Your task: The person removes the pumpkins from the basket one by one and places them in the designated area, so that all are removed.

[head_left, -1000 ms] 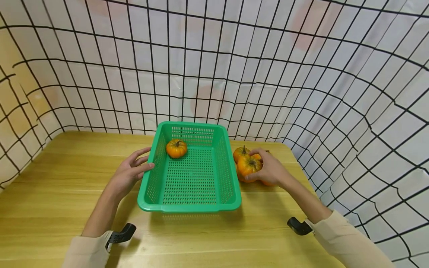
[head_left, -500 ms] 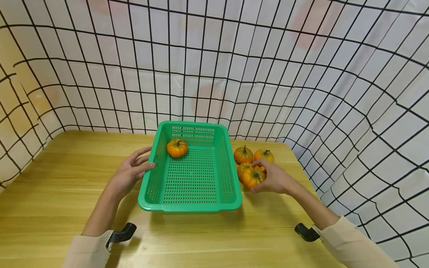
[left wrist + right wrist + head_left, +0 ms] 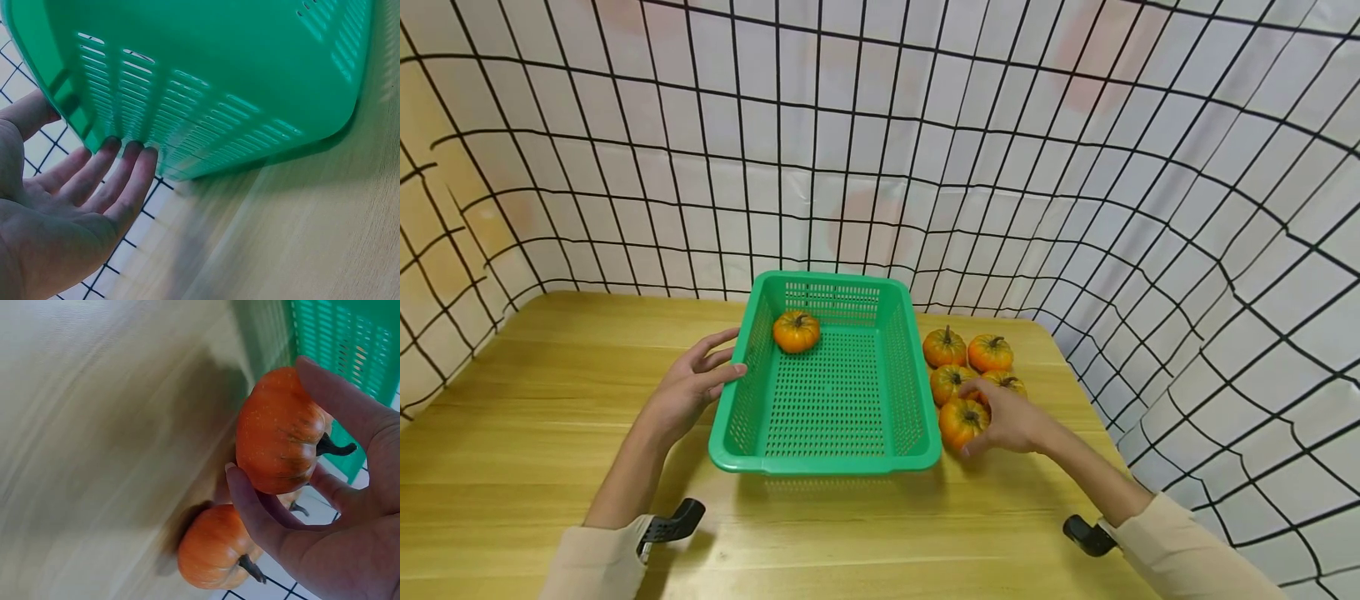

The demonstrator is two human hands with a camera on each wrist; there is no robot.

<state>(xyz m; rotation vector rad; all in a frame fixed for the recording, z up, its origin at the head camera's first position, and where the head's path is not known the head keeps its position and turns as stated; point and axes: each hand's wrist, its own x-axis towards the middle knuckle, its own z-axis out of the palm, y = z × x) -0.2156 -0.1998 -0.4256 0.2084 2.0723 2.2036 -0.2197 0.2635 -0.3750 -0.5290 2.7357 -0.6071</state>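
Observation:
A green plastic basket (image 3: 823, 465) with slotted walls stands mid-table, one small orange pumpkin (image 3: 796, 332) in its far left corner. My left hand (image 3: 688, 387) holds the basket's left side, thumb over the rim and fingertips against the outer wall, as the left wrist view shows. To the right of the basket, my right hand (image 3: 1011, 421) grips another small pumpkin (image 3: 278, 431) between thumb and fingers, low over the table; its dark stem points toward the palm. Several more pumpkins sit just beyond, among them a back left one (image 3: 944, 347) and a back right one (image 3: 990, 353).
The wooden table (image 3: 880, 542) ends at a white wall covering (image 3: 865, 150) with black grid lines, at the back and right. The basket's right wall is close beside the pumpkin group. A black wrist device (image 3: 673, 523) is on each forearm.
My right hand has moved toward the near side of the table with the gripped pumpkin, uncovering the pumpkins behind it. The left hand and the basket have stayed in place.

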